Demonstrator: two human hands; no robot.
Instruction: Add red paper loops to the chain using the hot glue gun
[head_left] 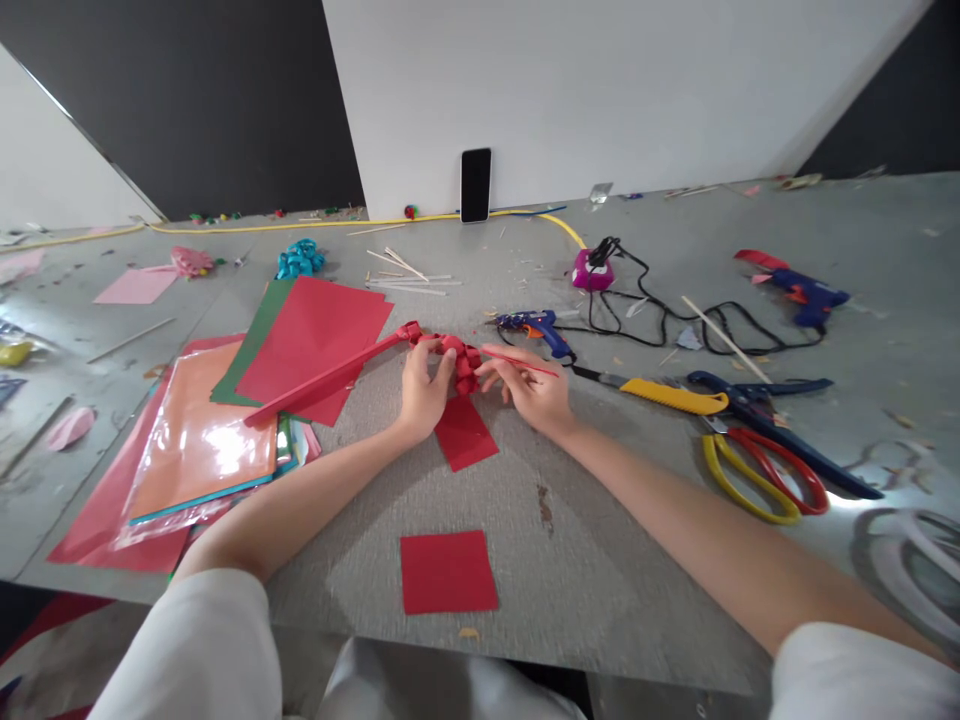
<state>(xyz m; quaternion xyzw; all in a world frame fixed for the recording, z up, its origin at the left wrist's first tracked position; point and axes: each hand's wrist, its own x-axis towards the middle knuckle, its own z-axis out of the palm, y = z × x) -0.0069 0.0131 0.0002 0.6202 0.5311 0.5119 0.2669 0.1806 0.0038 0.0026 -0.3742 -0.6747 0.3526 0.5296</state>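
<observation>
Hands [424,398] [541,400] on red flower [466,368] (prob.), orange ppr [225,410] in sleeve [150,527]

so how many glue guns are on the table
2: one glue gun just beyond the right hand, and a second gun farther right, past the purple adapter. No others show.

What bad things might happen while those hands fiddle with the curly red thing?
The blue glue gun lies just beyond the right hand. If its tip is hot, which I can't see, fingers might get burned. Also, the left hand pinches the curly red thing, so squeezing too hard could perhaps crush it.
</observation>
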